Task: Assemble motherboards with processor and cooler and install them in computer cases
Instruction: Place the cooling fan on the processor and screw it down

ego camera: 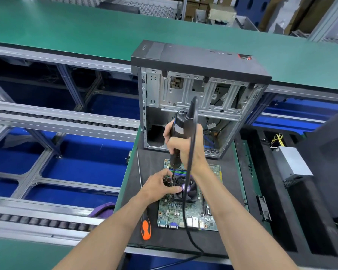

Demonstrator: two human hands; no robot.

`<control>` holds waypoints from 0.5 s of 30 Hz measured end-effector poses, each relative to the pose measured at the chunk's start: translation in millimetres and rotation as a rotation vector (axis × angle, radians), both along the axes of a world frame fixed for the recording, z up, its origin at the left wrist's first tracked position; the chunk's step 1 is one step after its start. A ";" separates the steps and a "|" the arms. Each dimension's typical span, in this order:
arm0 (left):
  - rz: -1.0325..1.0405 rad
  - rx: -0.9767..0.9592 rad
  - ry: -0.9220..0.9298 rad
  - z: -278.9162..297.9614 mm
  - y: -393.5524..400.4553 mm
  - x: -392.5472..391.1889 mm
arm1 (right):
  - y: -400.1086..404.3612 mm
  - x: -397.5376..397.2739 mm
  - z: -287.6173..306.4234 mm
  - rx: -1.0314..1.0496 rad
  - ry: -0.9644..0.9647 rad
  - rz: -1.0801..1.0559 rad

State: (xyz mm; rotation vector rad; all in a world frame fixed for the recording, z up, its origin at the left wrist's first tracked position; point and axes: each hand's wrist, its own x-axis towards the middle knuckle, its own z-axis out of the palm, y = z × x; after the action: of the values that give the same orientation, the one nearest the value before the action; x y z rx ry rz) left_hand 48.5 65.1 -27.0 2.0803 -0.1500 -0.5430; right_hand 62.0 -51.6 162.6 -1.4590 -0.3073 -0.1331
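Motherboard (185,211) lay flat on the dark mat of the counter (228,201), at 6 o'clock from the open computer case (193,106), which stood upright and empty of any board. CPU cooler (185,189) sat on the board's upper half, fan facing up. Right hand (180,142) was wrapped fully round the body of an electric screwdriver (179,133), held near vertical, bit pointing down at the cooler's 10 o'clock corner; its cable trailed toward 6 o'clock across the board. Left hand (160,187) rested on the cooler's left edge, fingers (169,177) curled near the bit tip, apparently steadying a screw or the bit; the contact itself was too small to resolve. An orange-handled manual screwdriver (145,228) lay on the mat at 9 o'clock from the board, untouched.

Judgement: step in hand was fastening the cooler to the board. Next move calls for keeping the bit square on the screw head, then the remaining corners, before the board goes into the case.
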 end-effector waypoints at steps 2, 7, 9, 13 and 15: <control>-0.005 -0.012 -0.017 -1.1 0.2 0.1 | 7.3 -2.0 -3.1 -0.008 -0.021 -0.079; -0.014 0.014 0.034 0.2 2.4 1.6 | -11.6 9.8 -2.9 0.029 0.013 0.115; -0.018 0.038 0.047 1.1 2.9 1.9 | -16.1 11.9 -4.6 0.036 0.009 0.042; -0.021 0.044 0.063 0.4 2.7 3.2 | -15.8 8.1 -9.4 0.083 -0.032 -0.061; -0.023 0.046 0.068 -0.1 2.9 4.0 | -15.1 7.6 -8.3 0.060 -0.035 -0.051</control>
State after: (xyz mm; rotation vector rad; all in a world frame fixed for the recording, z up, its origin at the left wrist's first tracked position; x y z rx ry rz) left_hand 52.5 68.1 -27.0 2.1040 -0.1230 -0.6358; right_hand 69.6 -66.7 154.3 -1.4069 -0.2930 -0.2076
